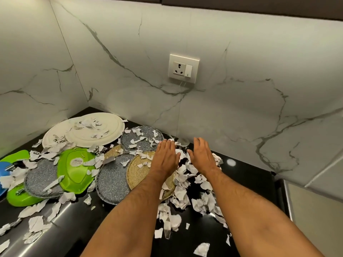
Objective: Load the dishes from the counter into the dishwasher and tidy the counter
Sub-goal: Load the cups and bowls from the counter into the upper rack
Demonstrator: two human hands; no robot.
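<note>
Torn paper scraps (182, 196) litter a black counter (74, 229) and the dishes on it. My left hand (166, 156) lies flat with straight fingers over a speckled tan plate (139, 173). My right hand (201, 154) is held with straight fingers beside it, over a heap of scraps near the wall. Neither hand holds anything. Grey speckled plates (111, 184) (143, 139) (39, 179), two white plates (104, 129) (53, 135) and green plastic dishes (75, 169) (20, 199) overlap to the left.
A marble-look backsplash (222, 108) with a wall socket (183, 68) rises behind the counter. A blue item (3, 168) shows at the left edge. A small round metal piece (182, 142) sits by the wall. The counter ends at the right (274, 182).
</note>
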